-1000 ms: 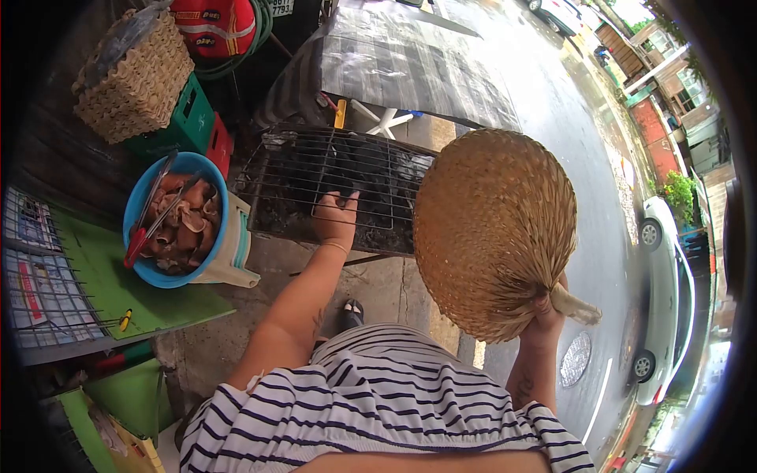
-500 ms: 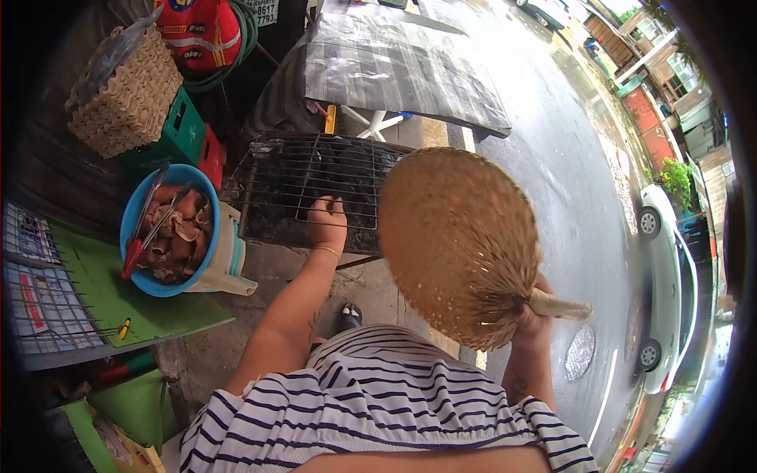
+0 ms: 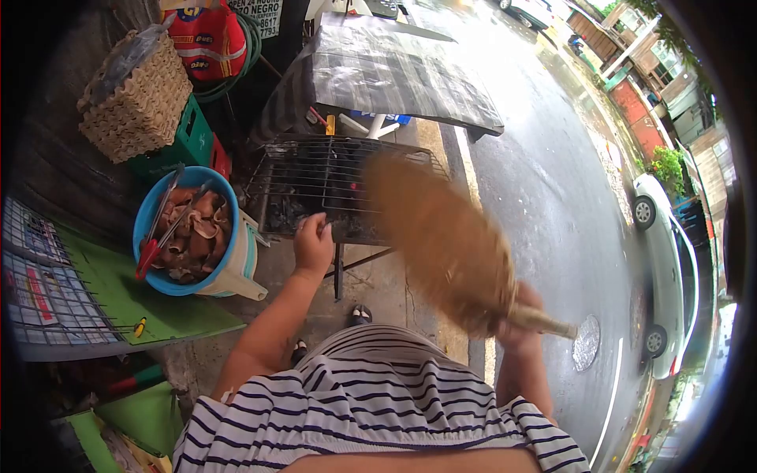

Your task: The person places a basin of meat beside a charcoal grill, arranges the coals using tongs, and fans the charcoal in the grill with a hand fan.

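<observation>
My right hand [image 3: 522, 327] grips the handle of a woven hand fan [image 3: 441, 244], whose brown blade is blurred by motion and overlaps the right side of the charcoal grill. At the grill's near edge is my left hand [image 3: 314, 246], its fingers curled together; a small dark bit shows at the fingertips, but I cannot make out what it is. A wire grate [image 3: 311, 162] lies over the grill, with dark charcoal [image 3: 292, 213] under and in front of it. One small red glowing spot shows among the coals.
Left of the grill, a blue basin [image 3: 144, 213] holds brown pieces of what looks like meat and red-handled tongs [image 3: 147, 254]. Behind it are a woven basket [image 3: 134, 102] and a green crate [image 3: 192, 126]. A covered table [image 3: 394, 71] stands beyond; a wet road [image 3: 568, 213] runs along the right.
My left hand has drawn back from the grate toward the grill's near edge. The fan has swung and turned partly edge-on, and a red glow now shows in the coals.
</observation>
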`<action>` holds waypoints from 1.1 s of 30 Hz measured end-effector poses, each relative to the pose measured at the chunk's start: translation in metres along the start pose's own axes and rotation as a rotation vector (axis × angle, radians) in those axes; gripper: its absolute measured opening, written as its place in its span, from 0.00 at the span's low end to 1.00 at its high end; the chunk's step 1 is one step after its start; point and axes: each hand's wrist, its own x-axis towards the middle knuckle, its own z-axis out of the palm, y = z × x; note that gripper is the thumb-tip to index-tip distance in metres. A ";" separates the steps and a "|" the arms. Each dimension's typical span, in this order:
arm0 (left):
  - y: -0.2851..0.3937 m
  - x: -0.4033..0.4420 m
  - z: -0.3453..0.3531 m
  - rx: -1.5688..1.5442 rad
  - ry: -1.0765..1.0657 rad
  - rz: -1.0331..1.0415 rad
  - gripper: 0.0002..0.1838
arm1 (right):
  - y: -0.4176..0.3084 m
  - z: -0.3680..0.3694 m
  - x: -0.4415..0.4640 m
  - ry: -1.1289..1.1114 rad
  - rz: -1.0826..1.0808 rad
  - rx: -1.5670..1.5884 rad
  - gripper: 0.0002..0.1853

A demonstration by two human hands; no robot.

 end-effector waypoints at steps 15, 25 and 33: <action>-0.080 -0.163 -0.186 -0.193 -0.745 -0.287 0.13 | 0.015 0.151 -0.057 0.391 0.496 -0.181 0.20; -0.206 -0.300 -0.317 0.356 -1.191 -0.602 0.23 | -0.032 0.210 -0.069 0.140 0.254 -0.283 0.14; -0.244 -0.335 -0.330 0.330 -1.057 -0.788 0.22 | -0.042 0.222 -0.065 0.129 0.202 -0.220 0.13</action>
